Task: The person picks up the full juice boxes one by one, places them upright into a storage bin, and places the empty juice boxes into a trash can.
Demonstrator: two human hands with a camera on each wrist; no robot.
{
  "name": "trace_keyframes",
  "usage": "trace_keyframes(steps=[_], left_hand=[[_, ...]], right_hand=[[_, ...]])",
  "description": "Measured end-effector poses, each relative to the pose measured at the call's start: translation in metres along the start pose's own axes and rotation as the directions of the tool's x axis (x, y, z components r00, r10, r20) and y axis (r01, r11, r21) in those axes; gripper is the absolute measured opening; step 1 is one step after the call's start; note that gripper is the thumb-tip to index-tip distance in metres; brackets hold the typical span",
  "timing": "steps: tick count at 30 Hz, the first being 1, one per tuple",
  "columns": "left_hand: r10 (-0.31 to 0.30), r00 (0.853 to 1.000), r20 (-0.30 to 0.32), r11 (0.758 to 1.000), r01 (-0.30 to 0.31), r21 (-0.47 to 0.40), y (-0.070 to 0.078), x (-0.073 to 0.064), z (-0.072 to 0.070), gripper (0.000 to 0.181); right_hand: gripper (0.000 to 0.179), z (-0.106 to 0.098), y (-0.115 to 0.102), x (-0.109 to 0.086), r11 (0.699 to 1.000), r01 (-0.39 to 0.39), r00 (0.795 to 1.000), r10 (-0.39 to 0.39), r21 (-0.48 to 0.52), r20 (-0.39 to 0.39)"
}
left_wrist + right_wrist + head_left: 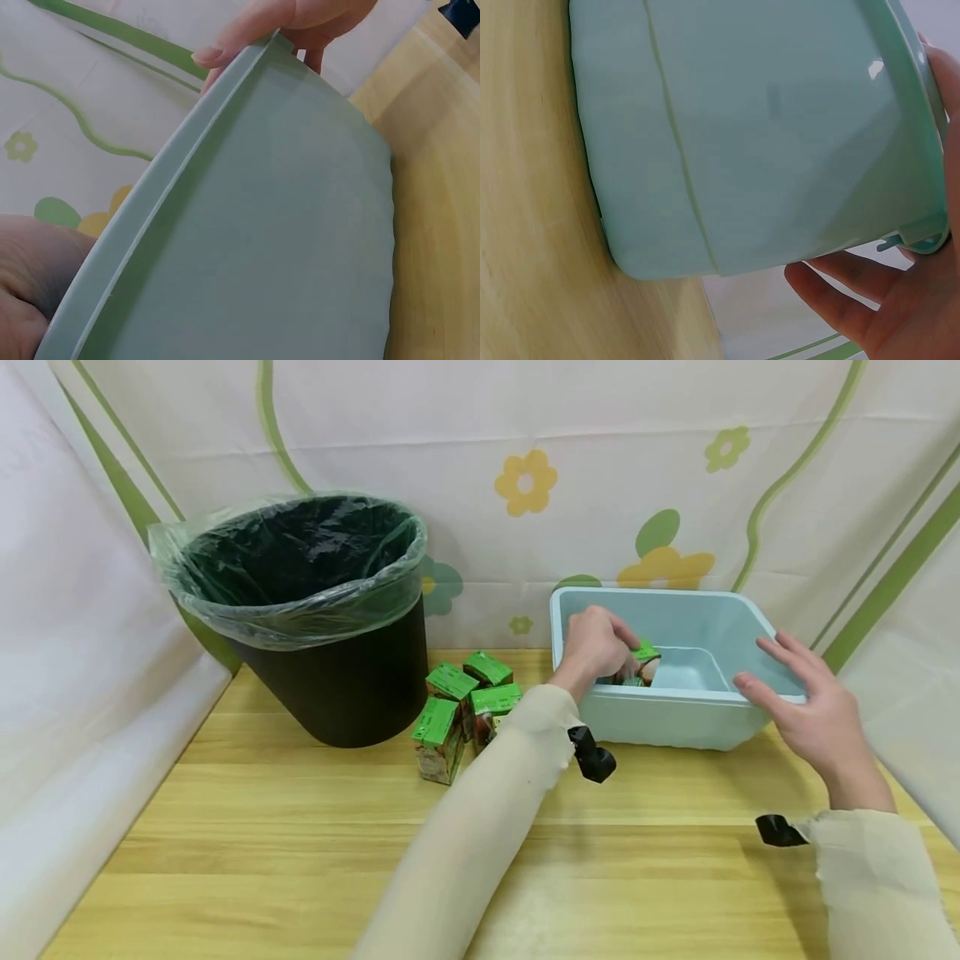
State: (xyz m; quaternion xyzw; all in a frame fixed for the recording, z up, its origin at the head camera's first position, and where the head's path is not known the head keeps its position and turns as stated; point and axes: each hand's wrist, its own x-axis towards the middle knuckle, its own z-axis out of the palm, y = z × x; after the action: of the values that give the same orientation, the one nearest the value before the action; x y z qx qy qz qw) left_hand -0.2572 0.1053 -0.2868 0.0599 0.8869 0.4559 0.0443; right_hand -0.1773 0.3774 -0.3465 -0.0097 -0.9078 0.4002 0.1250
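Note:
Reaching over the front rim of a light blue plastic tub (660, 718), my left hand (596, 647) has its fingers curled down onto a small green-topped carton (647, 667) inside. The left wrist view shows only part of that hand (30, 281) behind the rim, with the carton hidden. My right hand (817, 714) holds the tub's front right corner, thumb over the rim and fingers spread along the end. From the right wrist, fingers of this hand (885, 307) lie against the outer end wall. Several matching cartons (438, 735) stand grouped left of the tub.
Left of the cartons stands a black trash bin (352, 693) lined with a translucent green bag (292, 602). A flower-patterned cloth (465, 435) hangs behind the wooden table (262, 843). Black wrist mounts (592, 756) sit on both sleeves.

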Motion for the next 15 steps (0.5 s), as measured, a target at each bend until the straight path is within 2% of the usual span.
trace_keyframes(steps=[3,8,15], left_hand=[[0.013,1.0,0.006,0.997,-0.013,0.07,-0.0008,0.0001,0.0,0.017],[0.05,0.998,-0.04,0.998,-0.049,0.033,-0.0002,-0.0002,0.0014,0.021],[0.08,0.99,-0.115,0.992,-0.067,0.112,0.0046,-0.0054,-0.0022,0.022]], right_hand=[[0.071,-0.0004,-0.0007,-0.0006,1.0,0.002,1.0,-0.002,0.002,-0.001],[0.071,-0.0003,0.0,-0.0012,1.0,0.002,1.0,-0.002,0.001,-0.001],[0.071,-0.0005,0.0013,-0.0015,1.0,0.012,1.0,-0.012,0.004,-0.003]])
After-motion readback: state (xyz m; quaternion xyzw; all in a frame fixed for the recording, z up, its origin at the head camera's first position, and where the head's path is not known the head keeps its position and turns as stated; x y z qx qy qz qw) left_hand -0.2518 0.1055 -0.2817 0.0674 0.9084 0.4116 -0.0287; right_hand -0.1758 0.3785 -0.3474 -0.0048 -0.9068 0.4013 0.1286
